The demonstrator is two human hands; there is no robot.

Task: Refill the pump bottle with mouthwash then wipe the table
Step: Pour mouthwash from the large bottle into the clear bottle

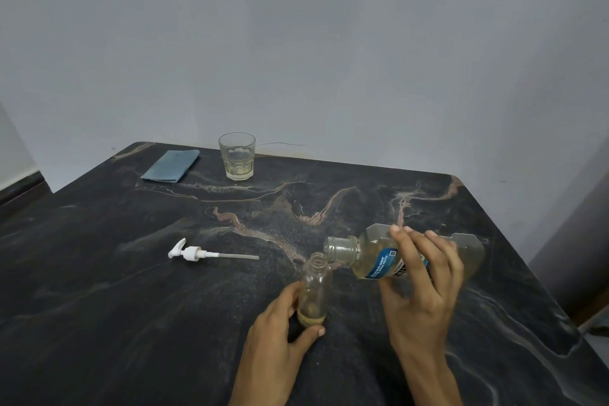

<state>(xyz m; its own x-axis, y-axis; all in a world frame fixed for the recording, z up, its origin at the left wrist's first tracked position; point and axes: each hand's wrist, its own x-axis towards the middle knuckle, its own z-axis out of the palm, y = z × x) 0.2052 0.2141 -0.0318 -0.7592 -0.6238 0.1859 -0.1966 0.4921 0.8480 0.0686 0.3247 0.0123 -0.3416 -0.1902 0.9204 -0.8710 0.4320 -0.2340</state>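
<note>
A small clear pump bottle [314,287] stands uncapped on the dark marble table [131,306], with a little yellowish liquid at its bottom. My left hand [280,336] grips its lower part. My right hand [425,280] holds the large clear mouthwash bottle [372,254] tipped on its side, its open mouth just above and to the right of the small bottle's neck. Pale yellow liquid lies in the lower half of the mouthwash bottle. The white pump head [194,253] with its tube lies flat on the table to the left.
A folded blue cloth [171,165] lies at the far left of the table. A glass tumbler [237,156] with a little pale liquid stands near the far edge by the grey wall. The table's right edge runs close to my right hand.
</note>
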